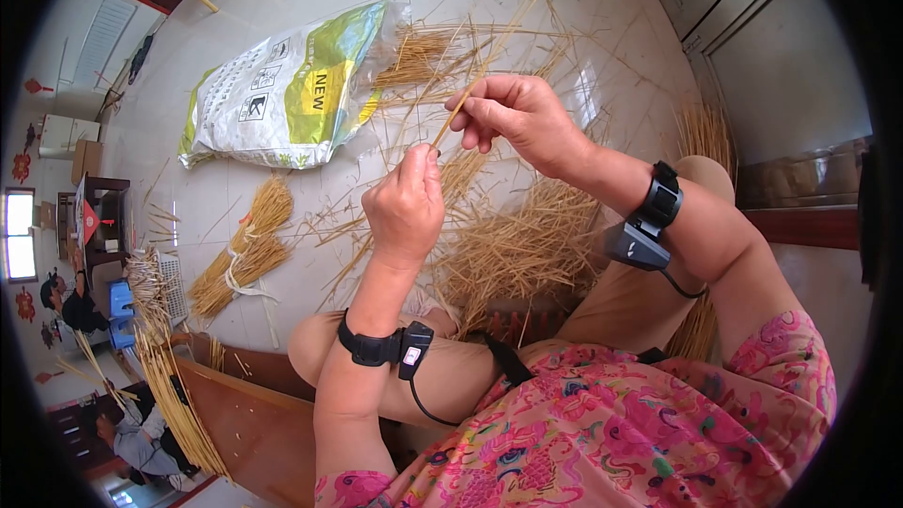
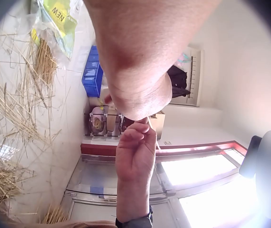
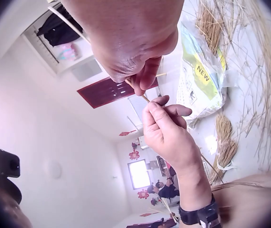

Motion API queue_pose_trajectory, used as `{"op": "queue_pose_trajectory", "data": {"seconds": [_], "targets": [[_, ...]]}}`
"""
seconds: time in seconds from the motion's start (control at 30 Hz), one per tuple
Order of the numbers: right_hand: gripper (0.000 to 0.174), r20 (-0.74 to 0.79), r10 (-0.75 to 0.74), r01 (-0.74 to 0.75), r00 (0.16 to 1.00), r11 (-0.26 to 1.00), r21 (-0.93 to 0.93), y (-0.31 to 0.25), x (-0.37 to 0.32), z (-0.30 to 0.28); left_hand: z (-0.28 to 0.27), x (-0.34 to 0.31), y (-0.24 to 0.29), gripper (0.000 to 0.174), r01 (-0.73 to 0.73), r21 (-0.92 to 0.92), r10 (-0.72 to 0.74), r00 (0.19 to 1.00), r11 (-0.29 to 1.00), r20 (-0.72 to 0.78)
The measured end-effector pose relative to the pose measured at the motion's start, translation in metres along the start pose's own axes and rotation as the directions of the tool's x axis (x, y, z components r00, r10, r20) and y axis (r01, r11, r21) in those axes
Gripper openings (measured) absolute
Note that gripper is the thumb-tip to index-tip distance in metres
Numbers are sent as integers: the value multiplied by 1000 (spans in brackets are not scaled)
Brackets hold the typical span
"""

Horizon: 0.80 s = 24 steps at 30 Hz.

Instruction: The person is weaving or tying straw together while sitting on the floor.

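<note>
The left hand [image 1: 406, 207] gripped the lower part of a straw stalk [image 1: 442, 134], its fingers curled in and its thumb on top. The right hand [image 1: 527, 122], at 2 o'clock from it, pinched the same stalk between thumb and forefinger, the other fingers loosely bent. The stalk rose between the hands and ran on towards 1 o'clock, above the floor. The straw heap [image 1: 517, 254] lay at 4 o'clock from the left hand, the bag [image 1: 273, 99] at 10 and the tied bundles [image 1: 246, 245] between 8 and 9. Good handling seemed to call for a firm left grip, a light right pinch and a pull along the stalk's line; bending or squeezing hard could have split it.
</note>
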State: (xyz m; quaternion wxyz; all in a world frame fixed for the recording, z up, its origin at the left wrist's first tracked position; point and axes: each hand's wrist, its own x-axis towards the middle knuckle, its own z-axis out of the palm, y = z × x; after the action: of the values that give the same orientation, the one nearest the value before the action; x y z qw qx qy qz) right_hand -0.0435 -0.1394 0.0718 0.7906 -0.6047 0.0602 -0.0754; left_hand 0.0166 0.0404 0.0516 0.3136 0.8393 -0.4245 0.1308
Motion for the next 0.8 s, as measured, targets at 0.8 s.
{"op": "queue_pose_trajectory", "data": {"seconds": [0.8], "targets": [[9, -23, 11, -8, 1000, 993, 120, 12, -3, -1, -6, 3, 0, 12, 164, -325, -86, 966, 931, 243]]}}
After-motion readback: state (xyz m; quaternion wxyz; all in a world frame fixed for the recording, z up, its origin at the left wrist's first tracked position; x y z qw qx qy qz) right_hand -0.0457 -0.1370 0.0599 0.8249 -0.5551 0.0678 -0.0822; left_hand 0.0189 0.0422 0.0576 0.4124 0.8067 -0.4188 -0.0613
